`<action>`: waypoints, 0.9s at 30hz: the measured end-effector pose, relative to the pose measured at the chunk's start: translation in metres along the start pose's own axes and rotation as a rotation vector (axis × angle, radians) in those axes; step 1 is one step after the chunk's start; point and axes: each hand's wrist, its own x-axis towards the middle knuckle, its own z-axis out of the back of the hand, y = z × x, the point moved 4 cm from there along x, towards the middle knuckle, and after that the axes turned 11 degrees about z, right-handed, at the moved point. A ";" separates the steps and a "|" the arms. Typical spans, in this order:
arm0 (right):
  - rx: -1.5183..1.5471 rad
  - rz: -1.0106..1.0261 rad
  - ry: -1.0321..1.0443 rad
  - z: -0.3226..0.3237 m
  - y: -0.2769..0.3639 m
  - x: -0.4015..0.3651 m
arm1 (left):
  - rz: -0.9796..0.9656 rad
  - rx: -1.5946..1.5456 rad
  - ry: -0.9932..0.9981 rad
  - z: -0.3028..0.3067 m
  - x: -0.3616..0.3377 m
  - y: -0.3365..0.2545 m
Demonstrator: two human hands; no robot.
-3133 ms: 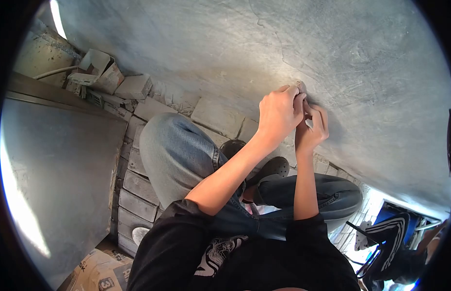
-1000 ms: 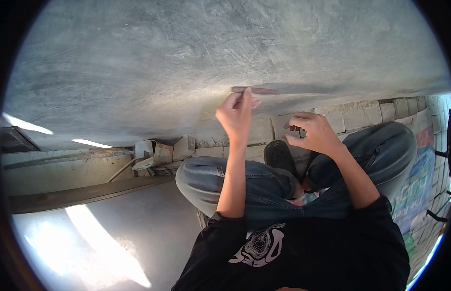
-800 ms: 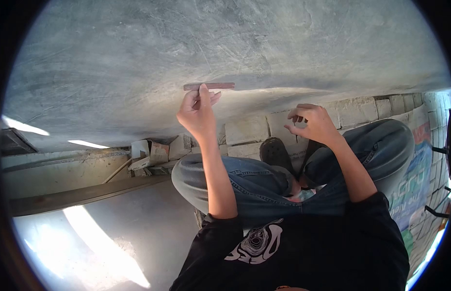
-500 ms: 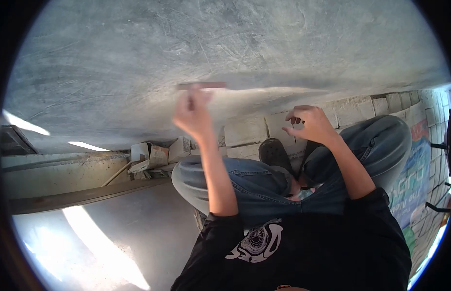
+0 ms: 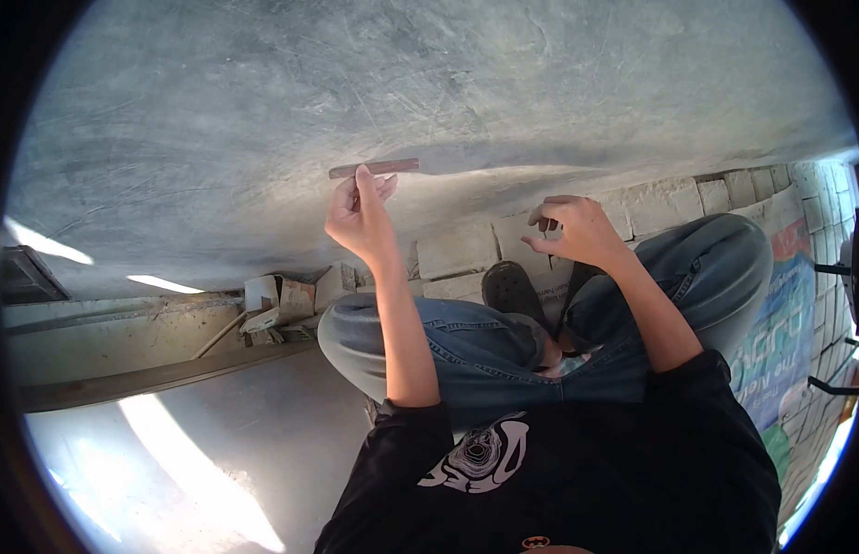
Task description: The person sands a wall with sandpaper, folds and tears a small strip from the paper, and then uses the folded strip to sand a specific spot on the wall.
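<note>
My left hand [image 5: 363,217] pinches a thin reddish-brown strip [image 5: 393,167] between thumb and fingers. The strip lies lengthwise against, or very close to, a large smooth grey surface [image 5: 503,83] marked with scratches and pale smears. Farther right, my right hand [image 5: 577,231] hovers over the pale brick floor near my knee. Its fingers are curled with a gap to the thumb, and nothing shows between them.
My crossed legs in blue jeans [image 5: 485,337] and a dark clog [image 5: 513,288] rest on pale bricks [image 5: 457,251]. Broken blocks [image 5: 296,300] and a long board [image 5: 171,374] lie at left. A printed banner [image 5: 776,342] spreads at right, beside dark metal prongs [image 5: 831,388].
My left hand, blurred by motion earlier, now shows sharply, with the strip slightly more tilted. The whole view has shifted a little; my right hand keeps its curled pose.
</note>
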 end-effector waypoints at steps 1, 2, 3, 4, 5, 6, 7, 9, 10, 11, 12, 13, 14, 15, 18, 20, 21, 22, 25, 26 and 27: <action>0.005 -0.002 0.001 -0.002 -0.001 0.001 | 0.002 -0.100 -0.002 0.000 0.001 0.002; 0.019 0.012 0.008 -0.007 -0.001 0.003 | 0.006 0.050 0.063 -0.004 -0.004 0.007; 0.033 0.029 0.014 -0.011 0.001 0.006 | 0.036 0.148 0.162 -0.016 -0.013 0.010; 0.039 0.033 0.010 -0.013 0.005 0.009 | 0.065 0.244 0.260 -0.031 -0.026 0.013; 0.059 0.039 0.030 -0.013 0.010 0.009 | 0.123 0.075 0.353 -0.051 -0.041 0.023; 0.073 0.044 0.053 -0.013 0.014 0.009 | 0.181 -0.101 0.443 -0.067 -0.050 0.026; 0.067 0.049 0.056 -0.010 0.014 0.009 | 0.180 -0.107 0.439 -0.067 -0.048 0.028; 0.067 -0.003 0.035 -0.006 0.009 0.005 | 0.125 -0.030 0.330 -0.053 -0.037 0.027; 0.066 -0.005 0.038 -0.005 0.005 0.004 | 0.158 0.078 0.234 -0.037 -0.027 0.014; 0.042 -0.001 0.013 -0.003 0.001 0.001 | 0.148 0.010 0.168 -0.020 -0.015 0.007; 0.020 0.002 -0.010 -0.002 -0.001 0.000 | 0.138 -0.056 0.100 -0.005 -0.004 0.003; 0.025 -0.001 -0.005 -0.005 -0.003 0.001 | 0.144 -0.050 0.099 0.003 0.003 -0.001; 0.031 0.024 -0.010 -0.007 -0.003 0.003 | 0.180 -0.099 0.071 0.010 0.008 -0.003; 0.034 0.048 -0.017 -0.008 -0.002 0.004 | 0.214 -0.151 0.045 0.012 0.009 -0.003; 0.038 0.082 -0.015 -0.010 0.010 0.009 | 0.134 -0.112 0.119 0.009 0.008 0.006; 0.046 0.094 -0.026 -0.009 0.015 0.011 | 0.169 0.062 0.200 -0.008 -0.003 0.014; 0.049 0.107 -0.027 -0.010 0.017 0.011 | 0.212 0.229 0.275 -0.020 -0.013 0.022; 0.053 0.110 -0.025 -0.012 0.017 0.011 | 0.213 0.232 0.270 -0.030 -0.021 0.028; 0.012 0.082 0.001 -0.011 0.011 0.010 | 0.206 -0.106 0.292 -0.042 -0.031 0.028; -0.003 0.083 -0.014 -0.010 0.009 0.008 | 0.111 0.087 0.207 -0.028 -0.023 0.023; -0.020 0.082 -0.032 -0.007 0.006 0.007 | 0.015 0.280 0.124 -0.017 -0.014 0.013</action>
